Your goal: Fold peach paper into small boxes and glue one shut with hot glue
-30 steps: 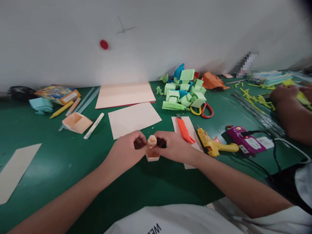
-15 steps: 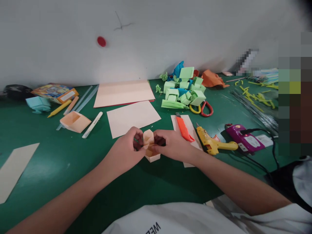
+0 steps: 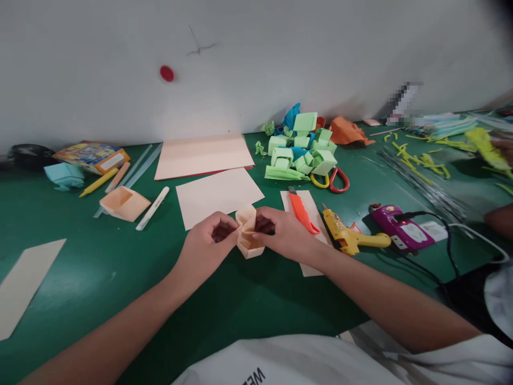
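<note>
Both hands pinch one small peach folded-paper box (image 3: pixel 248 240), held just above the green table (image 3: pixel 80 267). Left hand (image 3: pixel 208 243) grip closed on its left edge, right hand (image 3: pixel 282 235) on its right. Orange box cutter (image 3: pixel 302 213) just right.

White shirt (image 3: pixel 304 361), dark lettering (image 3: pixel 253 377), bare forearms (image 3: pixel 395 310).

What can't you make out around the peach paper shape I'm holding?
Head view only.
The peach folded paper shape: its sides are covered by the left hand and right hand.
The pixelated patch by the wall: blurred out.
Another person's forearm: cut off by the right edge.
The orange cardboard box: print too small.
</note>
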Motion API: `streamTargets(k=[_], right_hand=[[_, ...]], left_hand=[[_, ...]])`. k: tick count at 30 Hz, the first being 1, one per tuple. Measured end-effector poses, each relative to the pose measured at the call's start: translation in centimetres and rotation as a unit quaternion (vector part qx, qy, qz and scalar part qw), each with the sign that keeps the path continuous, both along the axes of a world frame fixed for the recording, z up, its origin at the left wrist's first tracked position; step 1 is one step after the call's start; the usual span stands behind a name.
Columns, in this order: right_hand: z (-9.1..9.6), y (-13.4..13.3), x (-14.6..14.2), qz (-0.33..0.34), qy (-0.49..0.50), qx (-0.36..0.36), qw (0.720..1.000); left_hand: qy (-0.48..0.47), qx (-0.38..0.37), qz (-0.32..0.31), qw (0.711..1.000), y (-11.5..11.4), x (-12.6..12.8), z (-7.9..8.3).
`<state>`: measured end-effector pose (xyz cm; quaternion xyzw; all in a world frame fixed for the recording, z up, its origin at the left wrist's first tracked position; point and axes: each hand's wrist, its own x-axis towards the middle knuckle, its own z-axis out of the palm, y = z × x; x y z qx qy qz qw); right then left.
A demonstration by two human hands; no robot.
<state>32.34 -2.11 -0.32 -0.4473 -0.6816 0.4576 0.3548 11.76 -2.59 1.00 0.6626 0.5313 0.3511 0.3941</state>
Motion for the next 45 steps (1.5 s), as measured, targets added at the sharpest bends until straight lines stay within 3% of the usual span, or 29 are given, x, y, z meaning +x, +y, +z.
streamTargets(k=[3, 6, 10, 16, 22, 28, 36, 45], right_hand=[[0.0, 0.1, 0.0, -0.035, 0.053, 0.013, 0.998], [0.1, 0.2, 0.1, -0.065, 0.027, 0.047, 0.996], [0.2, 0.3, 0.3, -0.044, -0.010, 0.043, 0.998], [0.1, 0.4, 0.4, -0.032, -0.012, 0.033, 0.999], [0.2, 0.5, 0.5, -0.024, 0.048, 0.061, 0.997], [0.2, 0.4, 0.3, -0.001, 0.102, 0.001, 0.995], [0.6, 0.4, 0.3, -0.035, 0.122, -0.021, 0.992], [0.8, 0.0, 0.3, 0.005, 0.119, -0.005, 0.993]], left_hand=[[-0.013, 0.009, 0.004, 1.000, 0.3, -0.1, 0.3], [-0.024, 0.013, 0.012, 1.000, 0.5, -0.2, 0.3], [-0.012, 0.044, 0.019, 0.999, 0.7, -0.2, -0.2], [-0.103, -0.020, -0.010, 0.994, 0.9, -0.1, -0.5], [-0.056, -0.008, -0.017, 0.998, 0.7, -0.1, -0.4], [-0.097, -0.017, -0.008, 0.995, 0.9, 0.1, -0.4], [-0.137, -0.057, -0.021, 0.989, 1.1, 0.1, 0.4], [-0.053, -0.049, -0.064, 0.995, 1.4, -0.3, 0.3]])
